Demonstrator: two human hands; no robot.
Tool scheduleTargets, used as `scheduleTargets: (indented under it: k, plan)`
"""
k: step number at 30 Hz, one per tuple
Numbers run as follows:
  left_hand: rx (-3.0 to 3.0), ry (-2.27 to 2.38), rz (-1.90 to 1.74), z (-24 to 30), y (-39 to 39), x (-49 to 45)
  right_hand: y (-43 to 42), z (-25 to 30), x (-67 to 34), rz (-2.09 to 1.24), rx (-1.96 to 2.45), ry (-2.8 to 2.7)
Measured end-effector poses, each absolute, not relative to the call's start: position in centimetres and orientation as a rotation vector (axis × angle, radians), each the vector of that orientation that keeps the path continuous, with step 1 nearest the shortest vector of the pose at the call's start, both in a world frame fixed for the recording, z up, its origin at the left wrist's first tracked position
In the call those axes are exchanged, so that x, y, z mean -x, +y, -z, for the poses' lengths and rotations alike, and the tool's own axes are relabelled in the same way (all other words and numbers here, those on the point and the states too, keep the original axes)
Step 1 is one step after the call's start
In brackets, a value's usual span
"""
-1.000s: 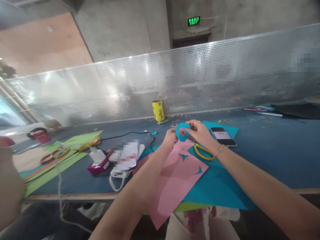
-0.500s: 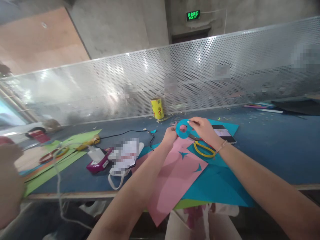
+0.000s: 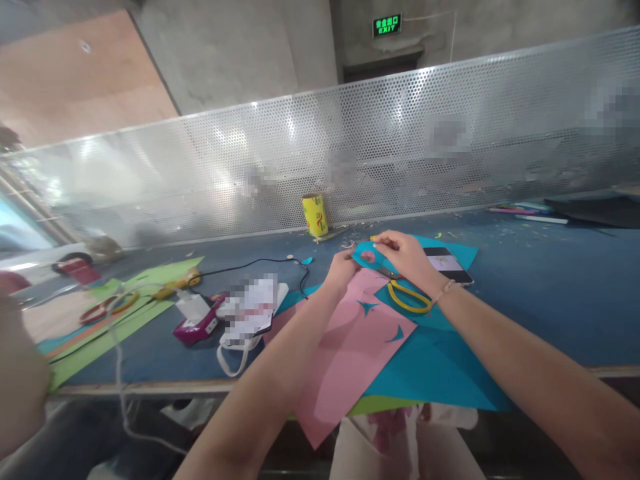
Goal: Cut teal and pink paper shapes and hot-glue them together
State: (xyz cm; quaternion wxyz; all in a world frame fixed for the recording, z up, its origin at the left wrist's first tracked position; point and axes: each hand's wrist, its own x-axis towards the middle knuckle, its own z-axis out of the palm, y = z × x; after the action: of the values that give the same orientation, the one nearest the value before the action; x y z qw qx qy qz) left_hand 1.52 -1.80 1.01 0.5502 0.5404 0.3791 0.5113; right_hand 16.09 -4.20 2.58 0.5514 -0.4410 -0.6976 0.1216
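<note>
A blue paper ring (image 3: 359, 255) with a hole in its middle is held up between both hands, tilted back. My left hand (image 3: 343, 270) pinches its left edge; my right hand (image 3: 401, 252) pinches its right upper edge. Beneath them lie a pink paper sheet (image 3: 345, 360) and a larger blue paper sheet (image 3: 425, 367). Small blue paper scraps (image 3: 367, 307) rest on the pink sheet. Scissors with yellow and red handles (image 3: 407, 305) lie open-side away, close under my right wrist. A phone (image 3: 447, 265) with a lit screen sits right of my right hand.
Left of my arms are a phone with a white strap (image 3: 253, 310), a purple power strip (image 3: 197, 330), a white cable (image 3: 118, 373) and green paper (image 3: 75, 360). A yellow can-like cylinder (image 3: 314, 215) stands by the perforated metal screen (image 3: 225, 173). Another person's arm (image 3: 17, 373) shows at far left.
The paper ring has tipped back and looks flatter, its hole now narrower. My right hand has shifted slightly up and left, still pinching the ring.
</note>
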Motion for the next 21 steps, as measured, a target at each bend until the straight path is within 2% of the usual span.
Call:
scheduleTargets:
  k: [21]
  plan:
    - [-1.314, 0.89, -1.19, -0.97, -1.71, -1.6, -4.2, -2.76, -16.37, -0.174, 1.097, -1.722]
